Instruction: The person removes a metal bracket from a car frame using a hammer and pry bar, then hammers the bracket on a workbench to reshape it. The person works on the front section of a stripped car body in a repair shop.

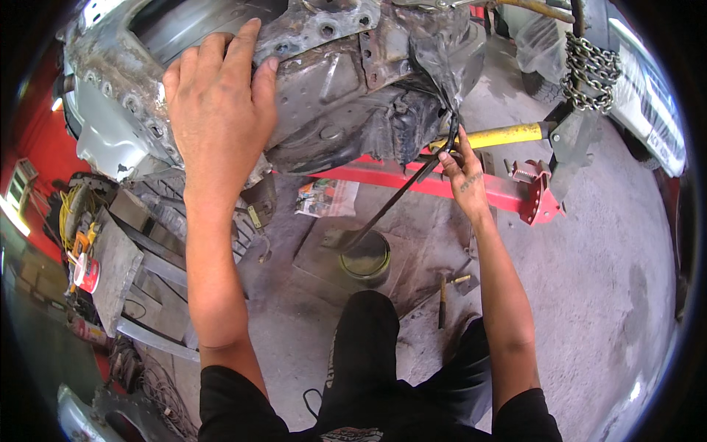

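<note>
Against the rusted car body section [331, 81], left hand [221, 110] spread flat and holding nothing, right hand [462, 171] clamped on a thin black bar [398, 195] wedged under torn metal; likely slipping off and cutting knuckles on jagged edges.

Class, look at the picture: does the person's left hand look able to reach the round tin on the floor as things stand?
Probably yes, once lifted: the left hand lies flat on the rusty car body panel, holding nothing, and bare floor lies around the tin.
</note>
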The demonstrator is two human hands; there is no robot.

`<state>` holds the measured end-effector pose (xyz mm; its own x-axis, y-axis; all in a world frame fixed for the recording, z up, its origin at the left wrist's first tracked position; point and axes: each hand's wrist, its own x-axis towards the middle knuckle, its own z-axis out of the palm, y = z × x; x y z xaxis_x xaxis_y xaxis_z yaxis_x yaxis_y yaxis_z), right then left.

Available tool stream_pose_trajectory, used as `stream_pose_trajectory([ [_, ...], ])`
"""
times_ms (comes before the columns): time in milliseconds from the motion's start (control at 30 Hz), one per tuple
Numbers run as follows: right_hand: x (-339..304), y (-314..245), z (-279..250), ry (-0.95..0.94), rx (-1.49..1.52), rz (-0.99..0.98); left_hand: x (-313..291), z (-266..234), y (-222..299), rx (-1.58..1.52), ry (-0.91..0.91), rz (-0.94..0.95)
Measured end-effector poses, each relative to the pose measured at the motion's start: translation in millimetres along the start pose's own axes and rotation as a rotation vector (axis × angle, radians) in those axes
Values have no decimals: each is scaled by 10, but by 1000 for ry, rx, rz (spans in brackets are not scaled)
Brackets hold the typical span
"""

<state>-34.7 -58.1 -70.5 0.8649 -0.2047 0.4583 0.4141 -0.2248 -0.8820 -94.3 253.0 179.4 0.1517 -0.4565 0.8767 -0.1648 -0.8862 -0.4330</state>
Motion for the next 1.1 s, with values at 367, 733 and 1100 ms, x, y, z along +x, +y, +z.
stream_pose_trajectory([
  [367, -46, -19, 8, -23, 222, -11, 11, -14, 34, 20, -104, -114],
  [733, -94, -18, 33, -16, 42, -65, 13, -117, 27, -120, -81, -151],
  [1100, -32, 184, -65, -12, -8, -12, 67, -107, 92, -68, -117, -111],
])
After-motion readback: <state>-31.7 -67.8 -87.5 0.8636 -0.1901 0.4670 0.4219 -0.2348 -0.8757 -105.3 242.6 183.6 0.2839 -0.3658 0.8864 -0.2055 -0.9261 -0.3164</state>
